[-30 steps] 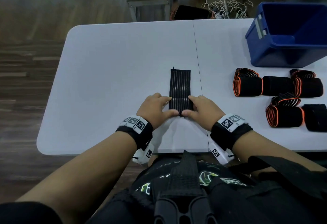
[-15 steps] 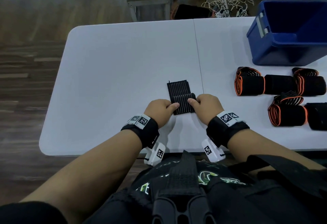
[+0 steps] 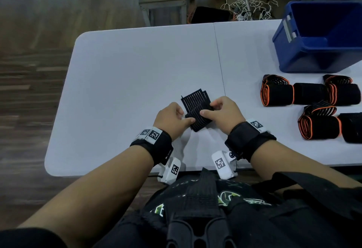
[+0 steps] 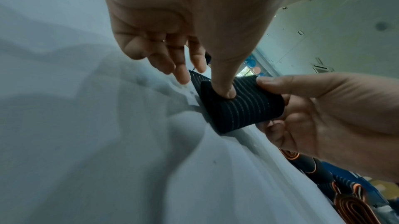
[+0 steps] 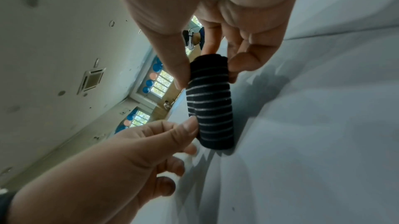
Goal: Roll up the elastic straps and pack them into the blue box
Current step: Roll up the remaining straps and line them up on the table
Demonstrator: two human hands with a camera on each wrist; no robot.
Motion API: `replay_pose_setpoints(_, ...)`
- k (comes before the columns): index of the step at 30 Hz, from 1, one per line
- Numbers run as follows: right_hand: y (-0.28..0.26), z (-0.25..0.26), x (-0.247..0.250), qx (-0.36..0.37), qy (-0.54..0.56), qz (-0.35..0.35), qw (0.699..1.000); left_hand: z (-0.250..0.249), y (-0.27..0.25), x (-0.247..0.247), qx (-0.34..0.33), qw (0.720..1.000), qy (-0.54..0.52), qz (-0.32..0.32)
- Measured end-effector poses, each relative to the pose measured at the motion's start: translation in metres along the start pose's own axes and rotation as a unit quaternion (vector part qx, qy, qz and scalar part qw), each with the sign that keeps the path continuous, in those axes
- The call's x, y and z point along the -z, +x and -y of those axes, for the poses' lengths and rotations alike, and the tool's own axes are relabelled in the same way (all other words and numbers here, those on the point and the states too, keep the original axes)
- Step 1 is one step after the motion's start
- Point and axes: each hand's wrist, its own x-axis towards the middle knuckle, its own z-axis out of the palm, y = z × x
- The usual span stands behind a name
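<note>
Both hands are working one black striped strap [image 3: 196,110]: the left hand [image 3: 172,119] is pressing its thumb onto the roll's left end with the other fingers [image 4: 172,63] loosely spread, while the right hand [image 3: 225,114] is pinching the right end between thumb and curled fingers. Beyond the fingertips, a short flat tail of the strap is lying on the white table [image 3: 137,71]. Well to the right of the right hand, orange-edged rolled straps [image 3: 278,93] are lying, and past them the blue box [image 3: 305,57] is standing.
</note>
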Motion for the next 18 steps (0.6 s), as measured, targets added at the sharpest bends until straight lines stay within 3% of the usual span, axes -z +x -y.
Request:
replay_pose_setpoints(4,-0.006,0.004,-0.007,0.032,0.05,0.055,0.997,0.004,-0.001,0.002,-0.063,0.998,-0.02,-0.012)
replay_pose_setpoints(9,-0.013,0.017,-0.003,0.073,0.052,0.103,0.991,0.002,0.0,0.011,-0.11,0.992,-0.043,0.042)
replay_pose_setpoints(15,-0.023,0.019,-0.001,0.082,0.03,0.0,0.996,-0.006,0.009,0.011,-0.137,0.985,-0.053,0.087)
replay_pose_setpoints(18,-0.027,0.013,0.006,0.069,-0.003,0.001,0.998,-0.013,0.015,0.01,-0.159,0.976,-0.065,0.133)
